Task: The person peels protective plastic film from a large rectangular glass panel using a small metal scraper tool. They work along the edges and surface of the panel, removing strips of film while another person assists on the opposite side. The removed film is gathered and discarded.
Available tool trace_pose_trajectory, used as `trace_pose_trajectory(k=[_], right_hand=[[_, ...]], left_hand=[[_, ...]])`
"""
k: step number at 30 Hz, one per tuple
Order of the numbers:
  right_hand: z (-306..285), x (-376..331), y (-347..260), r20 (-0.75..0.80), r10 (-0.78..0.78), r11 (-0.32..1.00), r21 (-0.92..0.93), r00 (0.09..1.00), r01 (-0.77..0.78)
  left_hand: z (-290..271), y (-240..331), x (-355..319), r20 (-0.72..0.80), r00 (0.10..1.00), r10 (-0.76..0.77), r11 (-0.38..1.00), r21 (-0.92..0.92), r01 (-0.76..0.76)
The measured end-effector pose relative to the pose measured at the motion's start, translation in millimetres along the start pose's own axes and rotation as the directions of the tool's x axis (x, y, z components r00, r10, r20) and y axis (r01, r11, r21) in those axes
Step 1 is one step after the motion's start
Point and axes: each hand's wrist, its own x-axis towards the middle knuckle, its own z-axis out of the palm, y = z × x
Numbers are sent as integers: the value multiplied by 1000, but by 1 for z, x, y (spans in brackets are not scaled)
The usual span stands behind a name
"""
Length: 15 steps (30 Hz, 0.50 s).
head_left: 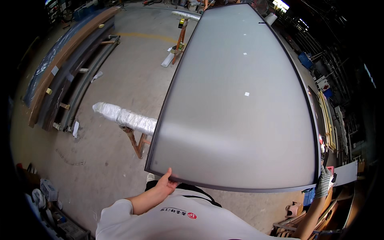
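Observation:
A large grey frosted panel (240, 100) with a thin dark frame lies flat in front of me, resting on a wrapped sawhorse (124, 118) at the left. My left hand (166, 182), bare, grips the panel's near edge close to its left corner, thumb on top. My right hand (323, 182), in a grey knit glove, holds the near right corner of the panel. Two small white tags sit on the panel's surface.
A second wooden sawhorse (180, 42) stands at the far left of the panel. Long boards and dark frames (72, 68) lie on the concrete floor at the left. Stacked frames and racks (326, 116) line the right side. Clutter sits at the lower left.

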Motion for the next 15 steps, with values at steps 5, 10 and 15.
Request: trace_pose_trajectory(k=[5, 10, 15], right_hand=[[-22, -15, -69, 124, -49, 991, 128, 991, 33], [-47, -10, -100, -16, -164, 981, 106, 986, 165], [-35, -50, -170, -237, -397, 875, 194, 887, 444]], left_hand=[[-10, 27, 3, 70, 986, -149, 984, 106, 141], [-6, 54, -18, 139, 963, -230, 961, 188, 202], [-14, 68, -20, 202, 944, -260, 950, 228, 213]])
